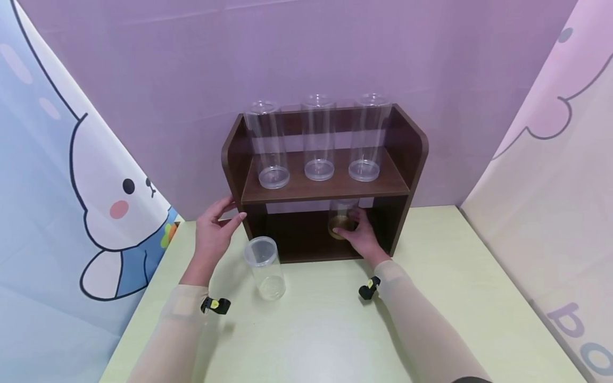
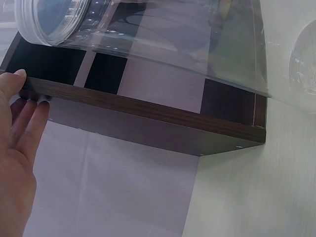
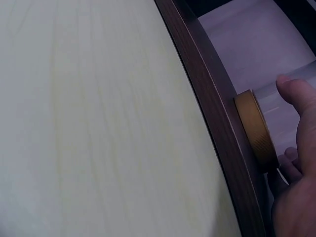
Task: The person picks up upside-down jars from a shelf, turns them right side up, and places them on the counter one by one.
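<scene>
A purple cloth (image 1: pixel 306 53) hangs at twelve o'clock, behind a brown shelf (image 1: pixel 297 239) on a pale table (image 1: pixel 316 330). The left hand (image 1: pixel 213 234) pinches the shelf's nine-o'clock side; the right hand (image 1: pixel 362 234) grips a jar (image 1: pixel 340 214) low inside.

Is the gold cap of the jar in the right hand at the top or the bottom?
At the bottom: the right hand grips the clear jar with its ribbed gold cap toward the lower shelf board.
</scene>
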A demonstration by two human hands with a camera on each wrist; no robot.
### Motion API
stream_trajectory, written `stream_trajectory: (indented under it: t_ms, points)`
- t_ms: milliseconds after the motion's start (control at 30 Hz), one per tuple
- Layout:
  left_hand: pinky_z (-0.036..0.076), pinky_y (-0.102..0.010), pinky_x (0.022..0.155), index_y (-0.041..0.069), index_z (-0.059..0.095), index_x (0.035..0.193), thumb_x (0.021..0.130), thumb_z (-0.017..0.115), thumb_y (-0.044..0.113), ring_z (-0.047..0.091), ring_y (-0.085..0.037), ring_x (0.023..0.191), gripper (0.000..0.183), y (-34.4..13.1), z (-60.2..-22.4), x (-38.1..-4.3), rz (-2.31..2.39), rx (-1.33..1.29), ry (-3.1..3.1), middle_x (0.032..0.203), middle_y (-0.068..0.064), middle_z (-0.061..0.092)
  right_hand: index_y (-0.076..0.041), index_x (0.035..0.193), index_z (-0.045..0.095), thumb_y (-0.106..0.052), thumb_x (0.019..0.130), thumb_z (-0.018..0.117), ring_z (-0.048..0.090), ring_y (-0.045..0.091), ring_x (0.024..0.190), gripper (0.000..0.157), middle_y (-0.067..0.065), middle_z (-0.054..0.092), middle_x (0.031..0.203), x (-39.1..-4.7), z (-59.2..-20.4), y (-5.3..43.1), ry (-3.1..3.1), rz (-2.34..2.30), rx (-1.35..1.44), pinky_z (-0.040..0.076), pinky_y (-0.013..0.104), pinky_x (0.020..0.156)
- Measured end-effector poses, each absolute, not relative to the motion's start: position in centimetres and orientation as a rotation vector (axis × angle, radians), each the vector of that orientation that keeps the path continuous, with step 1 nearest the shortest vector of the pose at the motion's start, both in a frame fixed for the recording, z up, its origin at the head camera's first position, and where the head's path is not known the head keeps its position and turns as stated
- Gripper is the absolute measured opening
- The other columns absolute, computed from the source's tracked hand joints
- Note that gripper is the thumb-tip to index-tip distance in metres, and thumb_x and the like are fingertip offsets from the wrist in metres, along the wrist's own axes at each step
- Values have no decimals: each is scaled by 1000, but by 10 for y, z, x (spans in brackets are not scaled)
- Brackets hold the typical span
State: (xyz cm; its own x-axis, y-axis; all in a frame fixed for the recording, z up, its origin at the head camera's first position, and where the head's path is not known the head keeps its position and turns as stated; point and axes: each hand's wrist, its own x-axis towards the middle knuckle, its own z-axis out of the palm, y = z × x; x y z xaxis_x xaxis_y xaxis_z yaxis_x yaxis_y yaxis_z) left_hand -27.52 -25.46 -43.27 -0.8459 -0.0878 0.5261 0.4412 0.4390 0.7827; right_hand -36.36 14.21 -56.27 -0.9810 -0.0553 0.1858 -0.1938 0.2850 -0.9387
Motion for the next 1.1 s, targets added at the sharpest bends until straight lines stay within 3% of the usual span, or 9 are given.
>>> stream_trajectory:
  t_ms: [733, 1100]
  points:
    - [59, -18, 94, 36, 69, 151, 102, 83, 25, 67, -19, 132, 52, -257, -436, -278, -1383, -293, -2212, 144, 5, 71, -10, 163, 34, -29, 97, 89, 49, 38, 149, 88, 20, 52, 156, -357, -566, 146, -2483, 1689, 293, 37, 60, 126]
    - [59, -16, 91, 22, 71, 150, 99, 85, 12, 69, -24, 130, 54, -257, -436, -280, -1370, -333, -2170, 141, -2, 73, -7, 153, 44, -26, 91, 94, 55, 35, 140, 82, 17, 58, 145, -336, -558, 150, -2560, 1569, 404, 42, 55, 123]
